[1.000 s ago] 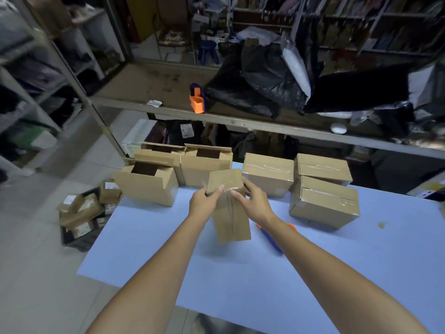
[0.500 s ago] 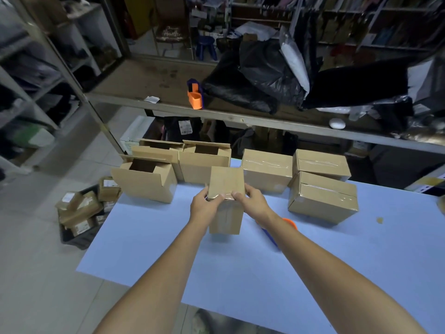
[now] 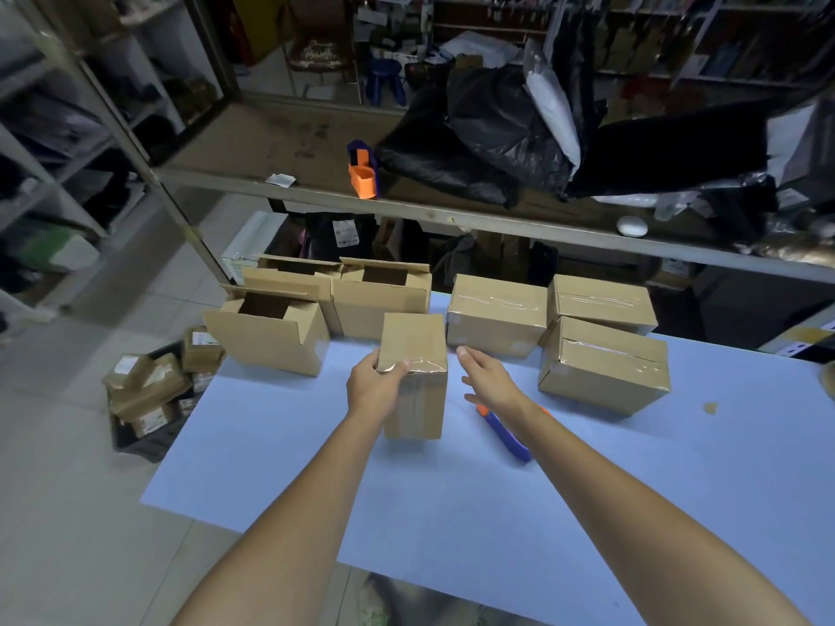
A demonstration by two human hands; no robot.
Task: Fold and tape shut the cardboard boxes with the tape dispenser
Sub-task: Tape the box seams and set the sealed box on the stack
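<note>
One-hand hold: left hand [image 3: 377, 386] grips top corner of taped box [image 3: 413, 336] upright on bench [image 3: 452, 512]; right hand [image 3: 485, 379] wide, empty, just beside.
Risk: tall box may tip under the lopsided grip; tape dispenser [image 3: 506, 433] beneath right wrist could get knocked.

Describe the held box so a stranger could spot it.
On the blue table, a row of cardboard boxes lines the far edge. Just in front of that row's middle is the box that the left hand grips. It alone is upright, tall and narrow; the others sit wide and low.
</note>
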